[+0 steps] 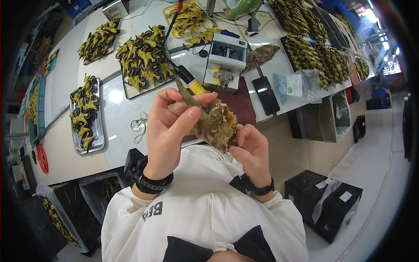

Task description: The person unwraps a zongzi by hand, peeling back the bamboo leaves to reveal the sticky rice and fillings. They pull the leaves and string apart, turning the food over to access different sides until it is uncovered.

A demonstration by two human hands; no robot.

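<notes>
In front of my chest, both hands hold one lumpy, crumpled olive-brown piece [214, 124] with ragged pale tan bits; its exact kind I cannot make out. My left hand [168, 126] grips its upper left side between thumb and fingers, and a tapered olive strip [187, 94] sticks up there. My right hand [253, 150] pinches its lower right edge with thumb and fingertips. Just beyond the left fingers is a black tool with a yellow band [196, 87] on a cord. Past it stands a small white box-shaped machine [226, 56] with yellow tabs.
Trays of yellow-olive parts with black wheels [144, 61] stand left, one a metal tray [101, 131]. A dark phone [265, 96], clear plastic bag [307, 83] and crumpled brown piece [262, 56] lie right. A green fan [242, 8] stands far back; a black box [323, 203] sits low right.
</notes>
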